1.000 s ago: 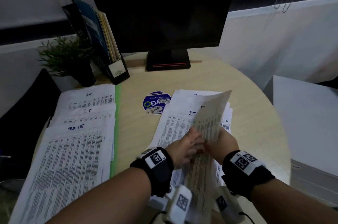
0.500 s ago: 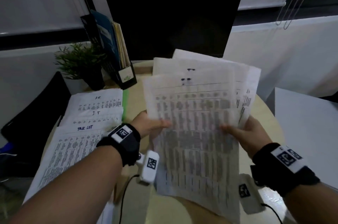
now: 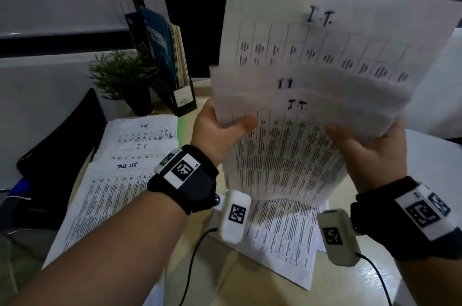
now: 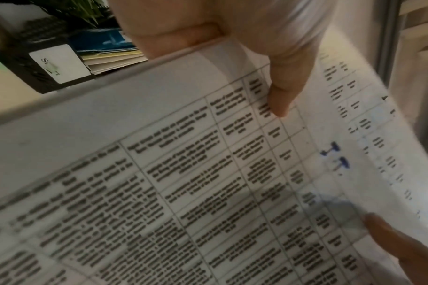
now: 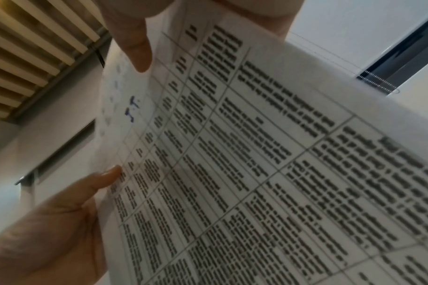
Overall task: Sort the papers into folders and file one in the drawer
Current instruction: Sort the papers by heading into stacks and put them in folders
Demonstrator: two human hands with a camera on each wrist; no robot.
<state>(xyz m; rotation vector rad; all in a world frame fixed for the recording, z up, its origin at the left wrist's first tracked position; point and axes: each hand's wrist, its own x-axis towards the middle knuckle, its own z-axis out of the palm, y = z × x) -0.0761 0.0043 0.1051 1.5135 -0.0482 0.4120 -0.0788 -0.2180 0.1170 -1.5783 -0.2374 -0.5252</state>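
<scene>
I hold up a fanned sheaf of printed sheets headed "I.T." [image 3: 295, 115] above the round table. My left hand [image 3: 220, 125] pinches its left edge, thumb on the front sheet [image 4: 208, 173]. My right hand [image 3: 362, 140] grips the right edge, thumb on the front [image 5: 232, 154]. A second pile of papers [image 3: 120, 180], headed HR, I.T. and Task List, lies at the left on a green folder [image 3: 182, 123]. More sheets [image 3: 282, 233] lie flat on the table under the raised sheaf.
A dark monitor [image 3: 195, 30] stands behind the sheaf. A black file holder with folders [image 3: 170, 63] and a small potted plant [image 3: 125, 78] stand at the back left. A black chair [image 3: 60, 145] is at the left, a white cabinet [image 3: 435, 145] at the right.
Both hands have lifted the I.T. sheets off the table and raised them towards my face, fanning them out. The head view has tilted up.
</scene>
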